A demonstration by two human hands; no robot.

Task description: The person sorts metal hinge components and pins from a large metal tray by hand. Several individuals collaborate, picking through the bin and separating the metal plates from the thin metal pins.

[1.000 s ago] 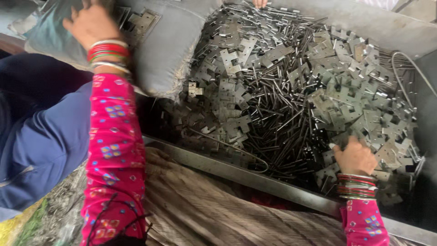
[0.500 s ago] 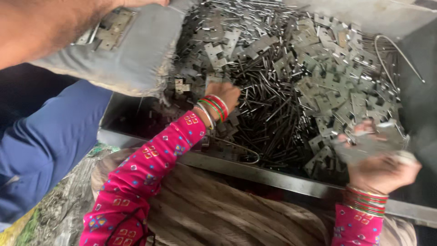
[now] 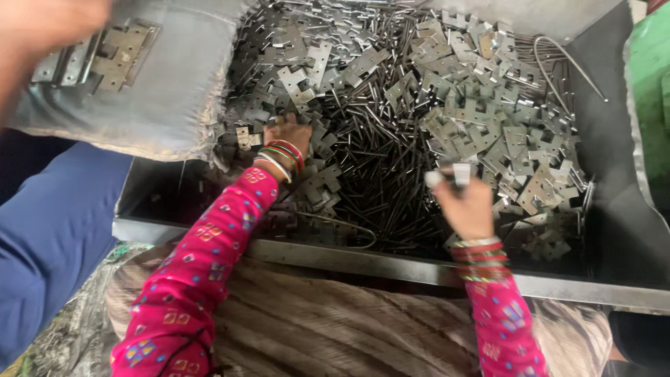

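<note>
Head view: the left hand (image 3: 287, 136) digs fingers-down into the heap of hinge leaves (image 3: 481, 119) and steel pins (image 3: 380, 150) filling the metal tray (image 3: 419, 264), grip hidden among the parts; the right hand (image 3: 466, 206) is lifted just above the heap, pinching a small hinge leaf (image 3: 453, 174) clear of it, apparently to single it out

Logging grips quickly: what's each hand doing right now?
Left hand: reaching into the metal plates, grip cannot be told.
Right hand: closed on a small metal piece.
</note>
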